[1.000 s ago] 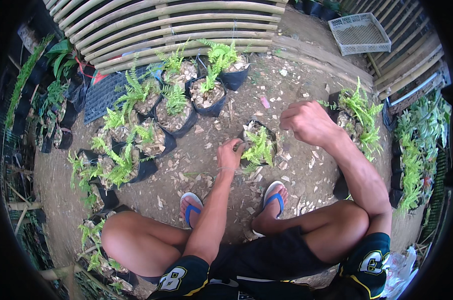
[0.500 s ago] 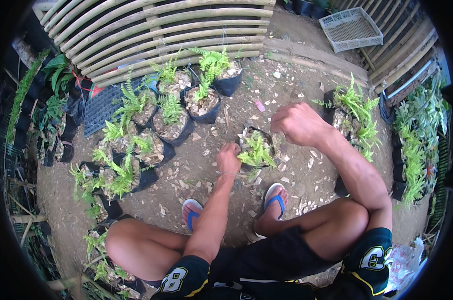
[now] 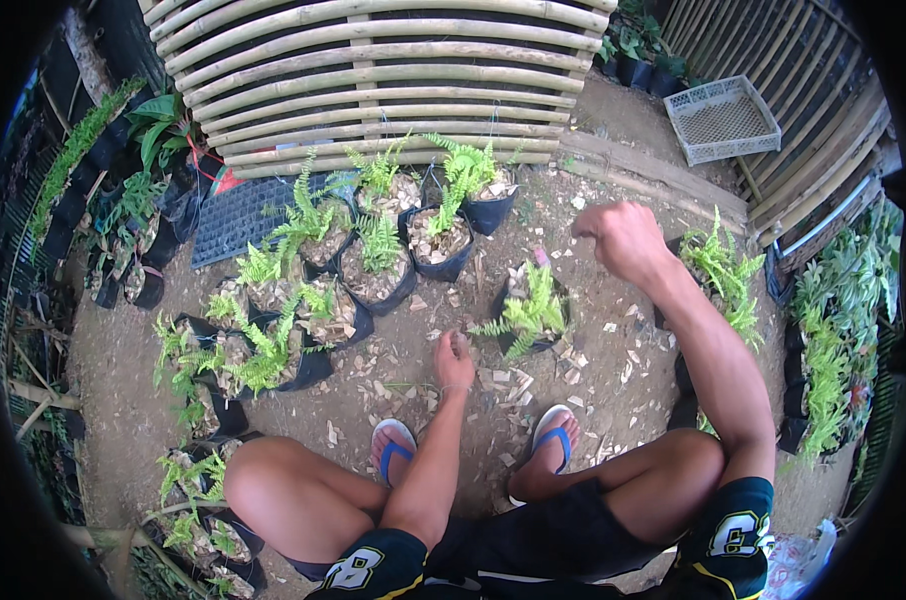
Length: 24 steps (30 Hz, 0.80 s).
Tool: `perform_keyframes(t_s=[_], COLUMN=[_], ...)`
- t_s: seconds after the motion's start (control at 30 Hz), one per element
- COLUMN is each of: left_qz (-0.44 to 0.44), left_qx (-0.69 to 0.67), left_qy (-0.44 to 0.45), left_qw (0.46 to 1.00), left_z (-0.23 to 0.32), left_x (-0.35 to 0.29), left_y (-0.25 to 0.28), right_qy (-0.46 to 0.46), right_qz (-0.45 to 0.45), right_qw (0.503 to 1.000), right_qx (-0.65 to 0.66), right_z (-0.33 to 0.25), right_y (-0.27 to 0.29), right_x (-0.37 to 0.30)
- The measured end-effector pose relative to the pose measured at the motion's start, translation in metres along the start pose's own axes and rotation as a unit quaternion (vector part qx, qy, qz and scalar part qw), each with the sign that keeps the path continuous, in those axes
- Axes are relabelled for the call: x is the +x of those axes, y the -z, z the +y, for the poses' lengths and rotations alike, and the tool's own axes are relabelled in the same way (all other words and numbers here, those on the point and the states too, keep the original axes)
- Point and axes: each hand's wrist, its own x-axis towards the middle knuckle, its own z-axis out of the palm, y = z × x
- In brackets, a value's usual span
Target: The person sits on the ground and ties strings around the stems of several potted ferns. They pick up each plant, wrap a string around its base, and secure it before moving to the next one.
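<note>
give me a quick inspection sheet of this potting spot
surface: bare dirt ground strewn with pale wood chips
job's things: small green fern in a black grow bag, standing apart in front of the person
clutter: cluster of potted ferns in black bags; black seedling tray; white plastic crate
hands: left hand low over the ground beside the bag; right hand raised in a loose fist, contents unclear
cables: nothing seen
surroundings: bamboo slat fence; fern rows at right

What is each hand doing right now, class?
Left hand: fingers curled near the ground beside the potted fern; any contents cannot be told.
Right hand: closed fist, raised; contents hidden.
</note>
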Motion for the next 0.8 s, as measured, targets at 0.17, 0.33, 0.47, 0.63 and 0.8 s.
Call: perform_keyframes(t_s=[0.17,0.33,0.47,0.63,0.8], left_qz=[-0.044,-0.036,-0.073,-0.532,-0.546], left_qx=[-0.003,0.003,-0.034,0.266,0.572], left_qy=[0.010,-0.035,-0.010,-0.155,-0.245], left_qw=[0.999,0.999,0.997,0.788,0.560], left_z=[0.013,0.023,0.036,0.096,0.203], left_x=[-0.008,-0.007,0.000,0.048,0.124], left_y=[0.002,0.002,0.005,0.023,0.063], right_qy=[-0.038,-0.139,-0.156,-0.168,-0.011], right_qz=[0.001,0.014,0.002,-0.035,0.163], right_qw=[0.999,0.990,0.988,0.985,0.979], right_qx=[0.005,0.005,-0.003,0.023,-0.121], right_z=[0.008,0.015,0.027,0.028,-0.013], right_y=[0.001,-0.037,-0.070,-0.074,-0.068], right_x=[0.046,0.077,0.074,0.085,0.072])
